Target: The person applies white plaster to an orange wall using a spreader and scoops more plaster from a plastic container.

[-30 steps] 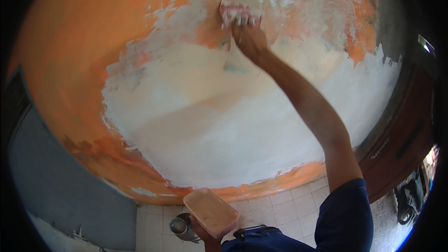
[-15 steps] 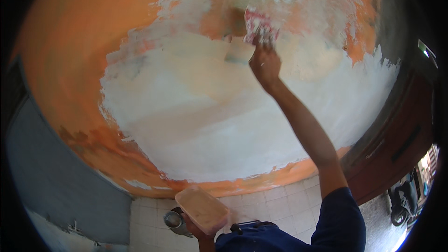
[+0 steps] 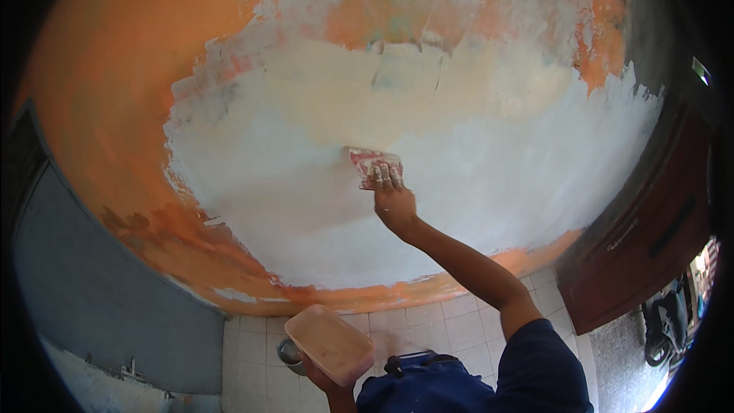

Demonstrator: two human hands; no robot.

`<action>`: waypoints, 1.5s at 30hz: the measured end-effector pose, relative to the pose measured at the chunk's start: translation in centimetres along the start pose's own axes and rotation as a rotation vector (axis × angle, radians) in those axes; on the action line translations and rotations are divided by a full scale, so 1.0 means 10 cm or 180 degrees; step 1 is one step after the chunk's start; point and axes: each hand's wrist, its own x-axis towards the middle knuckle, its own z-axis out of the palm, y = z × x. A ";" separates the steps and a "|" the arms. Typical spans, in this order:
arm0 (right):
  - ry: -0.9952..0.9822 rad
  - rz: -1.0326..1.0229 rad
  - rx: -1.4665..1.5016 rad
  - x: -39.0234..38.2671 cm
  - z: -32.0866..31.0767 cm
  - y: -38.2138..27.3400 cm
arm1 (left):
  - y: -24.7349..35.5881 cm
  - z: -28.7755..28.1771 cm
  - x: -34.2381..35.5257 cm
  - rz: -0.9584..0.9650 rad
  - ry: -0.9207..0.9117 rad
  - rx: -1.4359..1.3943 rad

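My right hand (image 3: 395,203) grips a red putty scraper (image 3: 375,167) smeared with white, its blade against the wall. White-flecked fingers lie across the scraper's face. Around it spreads a broad patch of white and cream putty (image 3: 290,176) over the orange wall (image 3: 107,107). Higher up, a streaky, ridged area (image 3: 413,61) shows grey-green and orange through the coat. Low in the view, my left hand (image 3: 319,376) supports a pale rectangular plastic tub (image 3: 329,343) from below and its left side. A beige layer covers the inside of the tub.
A metal bucket (image 3: 290,353) stands on the white tiled floor (image 3: 245,356) behind the tub. To the left is a grey door panel (image 3: 99,260); a dark red door (image 3: 634,260) stands at right. A motorcycle (image 3: 664,325) is parked beyond it.
My right hand has brought the scraper down and left from the upper streaky area to the middle of the putty patch. The tub in my left hand has hardly moved.
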 end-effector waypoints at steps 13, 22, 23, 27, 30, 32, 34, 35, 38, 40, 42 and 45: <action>0.1158 0.0214 -0.0920 0.83 -0.46 1.16 | -0.02 0.05 0.01 0.0240 -0.0090 0.0617; 0.0264 0.0408 0.0286 -0.06 -0.31 0.36 | -0.01 0.47 -0.04 0.0162 0.0330 0.0163; 0.0553 0.0444 0.0240 0.17 -0.47 0.41 | -0.01 0.40 -0.04 0.0288 0.0263 0.0396; 0.1678 0.0107 -0.0237 1.15 -1.03 0.65 | 0.00 0.06 -0.05 0.0492 0.0037 0.1251; 0.1127 0.0197 -0.0533 1.43 -0.81 0.65 | -0.03 0.17 -0.06 0.0355 0.0156 0.0800; 0.0714 0.0329 -0.0489 1.32 -0.43 0.54 | -0.11 0.30 -0.08 0.0557 0.0276 0.1353; 0.0253 0.0103 -0.0653 1.04 -0.06 0.23 | -0.08 0.36 -0.11 0.0891 0.0352 0.2189; 0.0070 -0.0038 -0.0348 0.83 0.00 0.11 | -0.06 0.37 -0.11 0.0861 0.0364 0.2148; -0.0423 -0.0362 -0.0142 0.28 -0.04 -0.21 | 0.02 0.29 -0.11 0.0195 0.0337 0.0249; -0.0470 -0.0213 -0.0023 0.10 -0.07 -0.18 | 0.05 0.19 -0.11 0.0266 0.0303 0.0299; 0.0029 -0.0135 0.0042 0.21 -0.22 -0.05 | 0.11 0.10 -0.13 0.0238 0.0297 0.0275; 0.0779 0.0111 -0.0135 0.70 -0.68 0.22 | 0.16 -0.10 -0.19 0.0252 0.0265 0.0263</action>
